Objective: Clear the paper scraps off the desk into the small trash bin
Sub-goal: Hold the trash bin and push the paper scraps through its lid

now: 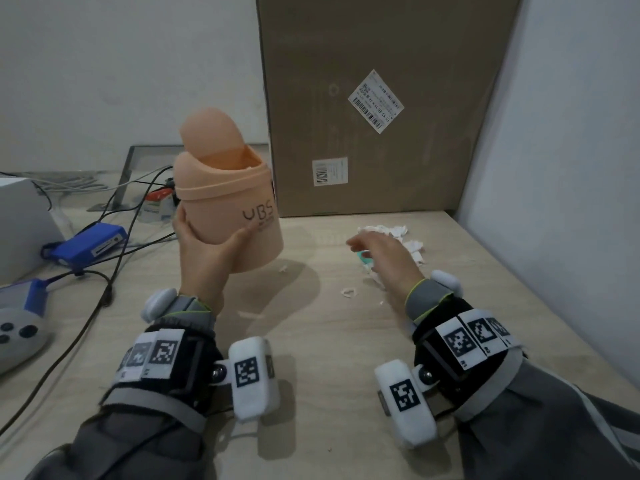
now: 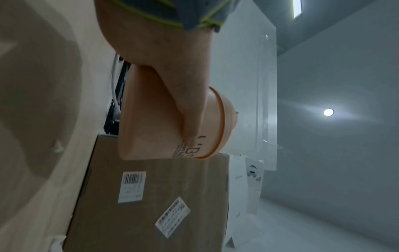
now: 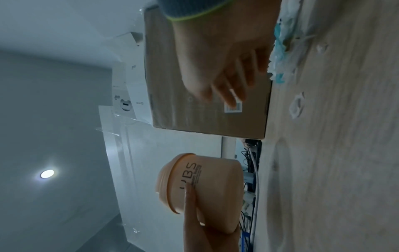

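My left hand [image 1: 207,245] grips a small peach trash bin [image 1: 228,202] low on its side, thumb across the front, and holds it tilted above the desk [image 1: 311,341]. Its swing lid [image 1: 207,129] is tipped open. In the left wrist view the thumb [image 2: 190,105] lies along the bin [image 2: 151,122]. My right hand [image 1: 375,251] hovers with fingers straight and nothing in it, just over a pile of white paper scraps [image 1: 401,233] and a teal piece [image 1: 365,258]. Loose scraps [image 1: 349,292] lie nearer. The right wrist view shows the empty hand [image 3: 220,68], the pile [image 3: 285,42] and the bin [image 3: 211,184].
A tall cardboard box [image 1: 381,98] stands at the back and a white wall [image 1: 571,168] closes the right side. On the left are cables [image 1: 104,271], a blue device [image 1: 93,240], a white box [image 1: 20,216] and a grey controller [image 1: 17,334].
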{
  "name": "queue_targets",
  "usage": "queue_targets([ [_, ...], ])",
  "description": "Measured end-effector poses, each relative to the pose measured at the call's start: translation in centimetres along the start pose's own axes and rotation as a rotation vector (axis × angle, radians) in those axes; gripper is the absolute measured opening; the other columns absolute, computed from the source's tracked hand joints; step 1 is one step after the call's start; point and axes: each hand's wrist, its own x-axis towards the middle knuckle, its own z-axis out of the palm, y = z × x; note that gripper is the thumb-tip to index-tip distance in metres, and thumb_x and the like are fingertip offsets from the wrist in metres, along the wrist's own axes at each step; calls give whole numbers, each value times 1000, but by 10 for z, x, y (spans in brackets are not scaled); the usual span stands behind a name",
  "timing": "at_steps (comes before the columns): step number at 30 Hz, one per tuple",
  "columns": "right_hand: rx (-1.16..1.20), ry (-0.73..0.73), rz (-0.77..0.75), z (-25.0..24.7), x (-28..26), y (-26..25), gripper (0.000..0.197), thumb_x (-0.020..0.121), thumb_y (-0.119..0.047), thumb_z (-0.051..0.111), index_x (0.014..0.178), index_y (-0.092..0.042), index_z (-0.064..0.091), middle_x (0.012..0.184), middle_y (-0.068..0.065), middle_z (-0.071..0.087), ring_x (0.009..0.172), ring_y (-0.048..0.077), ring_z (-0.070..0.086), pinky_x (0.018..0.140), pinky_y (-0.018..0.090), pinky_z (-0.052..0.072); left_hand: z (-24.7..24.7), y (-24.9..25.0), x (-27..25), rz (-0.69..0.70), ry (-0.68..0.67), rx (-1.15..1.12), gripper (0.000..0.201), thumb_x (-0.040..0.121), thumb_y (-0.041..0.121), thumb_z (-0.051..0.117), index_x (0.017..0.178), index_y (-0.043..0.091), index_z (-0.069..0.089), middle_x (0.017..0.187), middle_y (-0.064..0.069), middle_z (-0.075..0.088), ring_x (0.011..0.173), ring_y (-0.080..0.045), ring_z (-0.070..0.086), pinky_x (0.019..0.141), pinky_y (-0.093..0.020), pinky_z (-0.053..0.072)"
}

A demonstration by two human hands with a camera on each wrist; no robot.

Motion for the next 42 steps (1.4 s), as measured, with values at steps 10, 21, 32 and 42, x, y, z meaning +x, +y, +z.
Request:
queue_targets([
  [10,-921,-547,-257,66,5,-6,54,95,-50,34,145,-33,23,157,-12,13,146,15,-6,113,55,-11,-11,-10,10,-23,80,2,106,67,25,87,148,27,20,139,3,46,120,-13,51,101,-39,45],
  [21,-1121,-627,-248,52,8,-13,48,98,-49,20,130,-32,51,146,-14,41,146,12,9,106,58,-22,-7,-11,6,-41,46,16,111,60,34,87,148,28,20,138,3,47,120,-14,51,100,-38,47],
  [32,-414,-257,-184,-28,-8,-2,38,99,-34,37,102,-18,71,106,-5,68,101,9,60,85,20,42,2,-15,2,-44,-33,63,106,64,26,89,147,30,23,135,6,49,113,-7,53,91,-32,49],
  [42,169,-461,322,-17,-9,12,30,99,-26,42,107,-3,59,94,8,64,75,16,66,57,21,52,8,-16,-2,-51,-97,47,106,58,33,88,145,29,28,131,6,53,114,-7,55,89,-32,50],
])
